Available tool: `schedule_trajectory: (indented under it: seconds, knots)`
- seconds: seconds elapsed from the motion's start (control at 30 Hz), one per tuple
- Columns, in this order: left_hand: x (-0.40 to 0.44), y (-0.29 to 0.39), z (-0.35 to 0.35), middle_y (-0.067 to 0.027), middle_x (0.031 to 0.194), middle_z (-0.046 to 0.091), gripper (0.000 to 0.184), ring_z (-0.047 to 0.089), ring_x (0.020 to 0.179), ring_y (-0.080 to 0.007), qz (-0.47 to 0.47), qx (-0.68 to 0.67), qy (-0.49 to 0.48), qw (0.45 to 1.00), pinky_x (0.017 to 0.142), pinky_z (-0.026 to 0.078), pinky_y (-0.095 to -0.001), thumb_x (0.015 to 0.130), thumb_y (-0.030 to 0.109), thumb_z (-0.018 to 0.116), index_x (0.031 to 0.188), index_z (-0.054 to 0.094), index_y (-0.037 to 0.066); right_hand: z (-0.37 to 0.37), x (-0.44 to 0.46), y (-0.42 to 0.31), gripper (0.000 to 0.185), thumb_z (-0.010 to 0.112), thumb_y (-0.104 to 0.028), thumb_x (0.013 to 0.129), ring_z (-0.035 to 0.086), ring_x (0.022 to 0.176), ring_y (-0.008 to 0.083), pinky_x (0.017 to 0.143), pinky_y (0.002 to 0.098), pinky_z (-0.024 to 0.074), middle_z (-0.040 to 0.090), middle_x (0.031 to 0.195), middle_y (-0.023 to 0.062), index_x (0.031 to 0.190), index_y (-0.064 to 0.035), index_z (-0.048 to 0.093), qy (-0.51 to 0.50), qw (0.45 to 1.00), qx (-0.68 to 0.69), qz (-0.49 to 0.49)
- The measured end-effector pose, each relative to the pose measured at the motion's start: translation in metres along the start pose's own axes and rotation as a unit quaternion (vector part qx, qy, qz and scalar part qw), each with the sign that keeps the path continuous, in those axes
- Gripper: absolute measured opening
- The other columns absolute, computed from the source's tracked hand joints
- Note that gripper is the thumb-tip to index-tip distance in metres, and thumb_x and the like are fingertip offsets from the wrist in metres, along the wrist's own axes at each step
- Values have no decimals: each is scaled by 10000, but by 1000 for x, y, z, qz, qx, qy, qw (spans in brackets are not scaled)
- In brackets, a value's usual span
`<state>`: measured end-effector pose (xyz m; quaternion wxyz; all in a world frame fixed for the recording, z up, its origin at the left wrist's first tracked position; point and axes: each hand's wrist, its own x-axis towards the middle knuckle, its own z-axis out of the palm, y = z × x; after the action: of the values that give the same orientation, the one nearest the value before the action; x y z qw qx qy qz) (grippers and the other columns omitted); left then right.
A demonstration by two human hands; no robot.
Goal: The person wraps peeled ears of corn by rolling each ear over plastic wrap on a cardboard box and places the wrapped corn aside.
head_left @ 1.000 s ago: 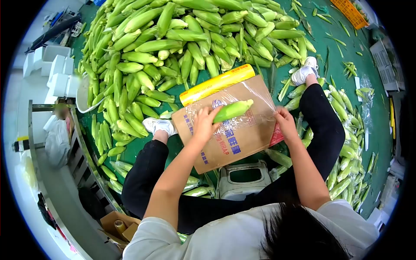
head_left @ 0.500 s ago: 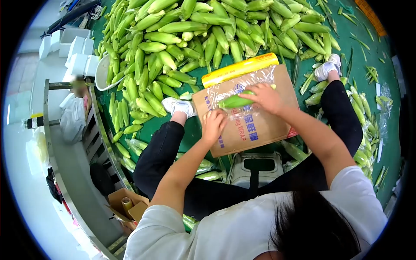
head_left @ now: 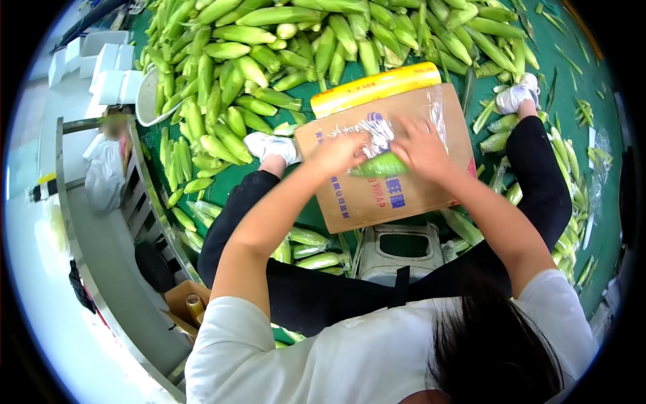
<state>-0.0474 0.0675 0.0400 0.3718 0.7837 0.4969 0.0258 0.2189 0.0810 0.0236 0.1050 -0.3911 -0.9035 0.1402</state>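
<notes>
An ear of corn in green husk, with shiny cling film about it, lies over a printed cardboard sheet. At the ear's right end, my right hand is closed on it, its fingertips smeared by motion. My left hand is at the left end with curled, blurred fingers that seem to pinch the film. A yellow roll of cling film lies along the far edge of the cardboard.
A large heap of unwrapped corn spreads beyond the roll. Film-wrapped ears lie near my legs, more at right. A grey plastic stool stands below the cardboard. A metal-framed bench and an open carton are at left.
Both hands and the ear have come nearer to me. My left hand has moved up to the ear's left end, and the film laid out on the cardboard is now gathered around the ear.
</notes>
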Motion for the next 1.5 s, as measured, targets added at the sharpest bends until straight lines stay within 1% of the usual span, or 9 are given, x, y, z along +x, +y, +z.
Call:
schedule_trajectory:
  seconds: [0.13,0.5,0.67,0.9,0.97,1.2,1.3,1.4,1.5]
  knots:
    - [64,-45,-110,-162,1176,651,1151,664,1045,-256,-153,-204,33,966,908,536,-353,716,485,879,1588,251,71,-1,100,39,375,658,-399,903,521,1246,355,1056,503,380,558,1344,156,1160,-127,642,89,990,45,99]
    - [126,13,21,-49,1601,371,411,231,1523,-287,136,-20,54,989,1209,125,-610,1031,450,447,1377,617,307,-26,50,-17,732,852,-323,663,662,1068,302,842,468,566,649,1259,96,1345,-242,599,-198,978,26,65]
    - [99,35,48,-33,1619,336,465,254,1516,-282,260,263,42,928,1211,175,-592,979,434,520,1440,527,377,50,-42,-61,782,804,-486,700,582,1227,334,1022,476,474,632,1345,128,1404,-224,586,-610,727,284,-140]
    - [41,117,82,-143,1532,437,519,386,1425,-312,120,169,-68,976,1183,254,-553,943,252,525,1440,489,109,-149,-137,-77,690,759,-381,831,682,1001,325,883,417,536,677,1167,143,1333,17,501,-337,745,575,25]
    - [-14,162,94,-157,1536,418,574,386,1413,-356,136,54,-141,979,1173,263,-564,896,219,597,1440,474,83,-175,-146,-65,663,733,-399,884,703,946,286,822,401,582,676,1144,157,1325,23,475,-262,453,823,220]
    - [-103,190,17,-205,1428,486,716,418,1377,-379,169,191,221,941,1097,352,-554,749,188,740,1428,516,165,-111,-159,-49,579,675,-471,919,702,742,321,653,428,603,693,935,199,1272,-30,550,-341,337,789,384]
    - [-90,173,-6,-124,946,697,347,705,851,-338,102,125,4,987,745,554,-492,759,225,715,1091,649,149,-146,-133,-76,716,834,-241,794,691,974,327,873,444,565,657,1165,209,1379,-19,488,-393,439,757,282]
    - [-80,148,-3,-190,808,684,236,680,724,-415,64,-20,0,998,643,538,-544,807,240,724,950,652,67,-172,-121,-89,835,859,-150,691,651,1073,380,931,425,532,625,1239,206,1416,-32,461,-211,874,406,160]
    - [-44,104,-24,-27,725,632,331,608,604,-159,-57,-362,-346,864,547,486,-316,818,212,775,1091,651,71,-193,-109,-95,769,793,-37,652,595,1143,401,929,418,521,610,1254,179,1373,-80,528,-114,979,118,124]
